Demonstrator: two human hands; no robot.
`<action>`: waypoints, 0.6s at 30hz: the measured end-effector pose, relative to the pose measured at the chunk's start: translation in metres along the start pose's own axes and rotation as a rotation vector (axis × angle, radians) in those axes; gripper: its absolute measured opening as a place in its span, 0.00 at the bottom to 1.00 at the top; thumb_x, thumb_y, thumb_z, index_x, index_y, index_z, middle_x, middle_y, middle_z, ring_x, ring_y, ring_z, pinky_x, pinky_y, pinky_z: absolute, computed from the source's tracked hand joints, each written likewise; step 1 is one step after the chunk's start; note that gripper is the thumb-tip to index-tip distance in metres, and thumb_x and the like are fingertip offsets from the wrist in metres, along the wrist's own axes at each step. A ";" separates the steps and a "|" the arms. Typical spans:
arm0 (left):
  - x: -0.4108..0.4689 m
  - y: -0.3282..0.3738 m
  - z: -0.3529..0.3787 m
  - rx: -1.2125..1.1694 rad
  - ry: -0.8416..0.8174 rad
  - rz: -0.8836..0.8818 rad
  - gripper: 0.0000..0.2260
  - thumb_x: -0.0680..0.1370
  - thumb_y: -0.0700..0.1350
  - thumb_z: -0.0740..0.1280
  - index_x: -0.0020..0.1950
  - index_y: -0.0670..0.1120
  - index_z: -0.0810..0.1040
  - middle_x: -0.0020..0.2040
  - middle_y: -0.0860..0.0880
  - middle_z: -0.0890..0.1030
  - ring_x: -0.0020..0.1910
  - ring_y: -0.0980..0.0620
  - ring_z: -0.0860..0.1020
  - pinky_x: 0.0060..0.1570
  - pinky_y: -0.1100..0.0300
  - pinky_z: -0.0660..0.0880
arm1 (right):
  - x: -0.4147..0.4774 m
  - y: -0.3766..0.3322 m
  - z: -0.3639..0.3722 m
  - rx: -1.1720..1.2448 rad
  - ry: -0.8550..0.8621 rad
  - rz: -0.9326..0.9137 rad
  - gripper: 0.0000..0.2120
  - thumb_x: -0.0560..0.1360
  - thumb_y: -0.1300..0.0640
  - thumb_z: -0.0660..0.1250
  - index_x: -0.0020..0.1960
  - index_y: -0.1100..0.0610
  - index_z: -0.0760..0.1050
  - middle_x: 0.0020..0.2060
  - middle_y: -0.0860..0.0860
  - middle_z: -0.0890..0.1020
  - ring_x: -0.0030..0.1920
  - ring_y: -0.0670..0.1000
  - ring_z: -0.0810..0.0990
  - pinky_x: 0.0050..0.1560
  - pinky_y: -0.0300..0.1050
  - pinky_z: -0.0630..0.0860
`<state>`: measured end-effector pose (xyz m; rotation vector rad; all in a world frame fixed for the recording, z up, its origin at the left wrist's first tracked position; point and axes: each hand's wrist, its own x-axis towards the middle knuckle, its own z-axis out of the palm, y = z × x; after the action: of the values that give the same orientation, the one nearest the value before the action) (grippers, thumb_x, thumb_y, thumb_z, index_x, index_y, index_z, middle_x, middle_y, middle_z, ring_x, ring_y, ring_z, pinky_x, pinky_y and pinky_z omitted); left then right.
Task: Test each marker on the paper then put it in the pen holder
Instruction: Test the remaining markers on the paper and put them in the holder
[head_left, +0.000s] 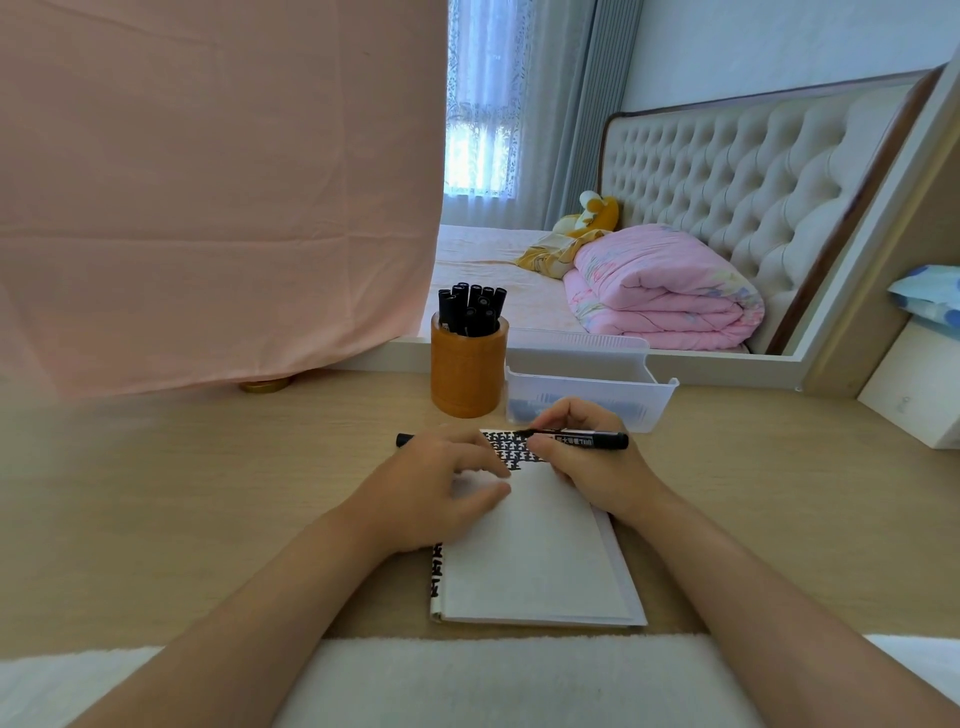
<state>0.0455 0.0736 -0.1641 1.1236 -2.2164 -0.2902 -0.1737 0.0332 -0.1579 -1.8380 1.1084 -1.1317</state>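
White fluffy cloth (493, 675) closest. Paper pad (535, 561) under both hands. Left hand (441, 488) rests on pad, fingers laid across page. Black cap (402, 440) pokes out past it, can't tell if held. Right hand (587, 467) pinches marker (582, 440), tip at black marks (511, 449). Pen holder (467, 374) just beyond left hand, clear tray (587, 395) beyond right.

Behind the notepad (535, 551) stands the pen holder (466, 371) (markers (470, 307) inside), tray (587, 397) to its right.

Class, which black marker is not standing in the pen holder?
The marker the right hand holds over the paper; the other markers stand in the pen holder.
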 end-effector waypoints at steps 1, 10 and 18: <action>0.001 -0.004 -0.002 0.004 0.059 -0.005 0.09 0.77 0.54 0.67 0.53 0.55 0.84 0.50 0.61 0.79 0.52 0.61 0.76 0.52 0.60 0.73 | 0.000 0.000 0.000 -0.006 0.005 -0.026 0.05 0.74 0.63 0.72 0.47 0.55 0.81 0.35 0.45 0.82 0.30 0.42 0.76 0.31 0.37 0.72; -0.002 -0.040 -0.015 0.251 0.238 -0.363 0.13 0.79 0.47 0.65 0.63 0.53 0.79 0.57 0.54 0.75 0.58 0.55 0.70 0.55 0.60 0.67 | 0.005 -0.010 -0.002 0.100 -0.111 -0.009 0.12 0.81 0.67 0.61 0.55 0.54 0.80 0.38 0.58 0.83 0.27 0.50 0.75 0.29 0.39 0.73; -0.002 -0.050 -0.013 0.288 0.191 -0.538 0.08 0.78 0.51 0.67 0.54 0.52 0.82 0.53 0.52 0.76 0.57 0.51 0.70 0.56 0.55 0.69 | 0.005 -0.016 0.000 0.265 -0.174 0.128 0.20 0.84 0.68 0.50 0.63 0.56 0.77 0.51 0.58 0.81 0.38 0.55 0.82 0.40 0.45 0.79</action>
<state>0.0866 0.0461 -0.1775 1.8214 -1.7936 -0.0760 -0.1673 0.0345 -0.1425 -1.6031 0.9152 -0.9734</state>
